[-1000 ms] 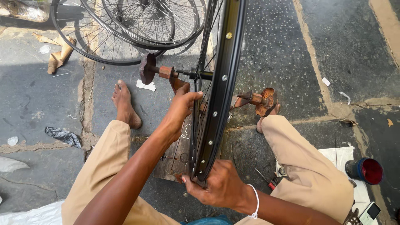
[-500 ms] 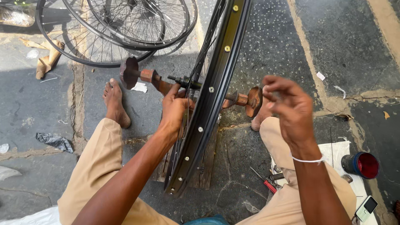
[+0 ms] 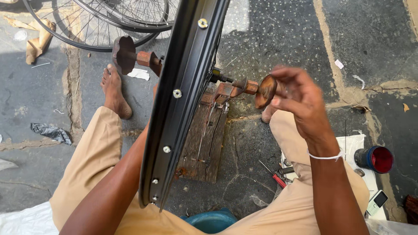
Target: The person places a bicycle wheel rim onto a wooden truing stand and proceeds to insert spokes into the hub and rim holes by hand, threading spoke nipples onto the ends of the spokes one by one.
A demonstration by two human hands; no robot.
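Black wheel rim (image 3: 183,100) held upright in rusty truing stand (image 3: 217,93) on wooden board (image 3: 204,143). Right hand (image 3: 300,102) fingers clamped on stand's round knob (image 3: 264,91). Left hand hidden behind rim, finger state not discernible.

Hard daylight is thrown across the scene from the upper right, and the paved ground (image 3: 278,39) is lit brightly there. A broad shadow is cast over the left part of the ground. Glare is picked up along the black wheel rim (image 3: 183,100), and its silver rivets are seen glinting. The right hand (image 3: 300,100) is sharply lit, though its fingertips are slightly softened by blur. Lines are bent a little toward the corners.
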